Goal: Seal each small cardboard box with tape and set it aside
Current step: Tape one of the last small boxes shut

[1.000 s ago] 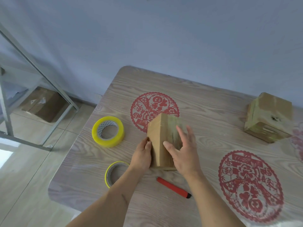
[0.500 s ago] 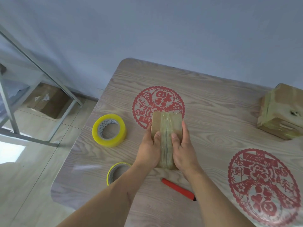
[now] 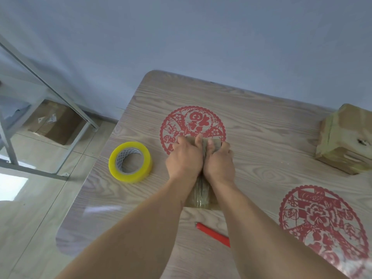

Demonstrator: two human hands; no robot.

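A small cardboard box [image 3: 201, 196] lies flat on the wooden table [image 3: 271, 150], with clear tape running along its top seam. My left hand [image 3: 185, 156] and my right hand [image 3: 219, 160] lie side by side on its top. Both press down on the tape, and their fingertips reach the box's far edge. Most of the box is hidden under my hands and wrists. A yellow tape roll [image 3: 130, 162] lies flat on the table to the left of my left hand.
A red cutter [image 3: 213, 234] lies just in front of the box. A taped cardboard box [image 3: 350, 139] sits at the table's far right. Two red paper-cut decals mark the tabletop. On the floor at left are a metal rack [image 3: 46, 81] and a carton [image 3: 54, 122].
The box was standing on edge, held from both sides. It has been laid flat, and both hands have slid forward along its taped top to the far edge.
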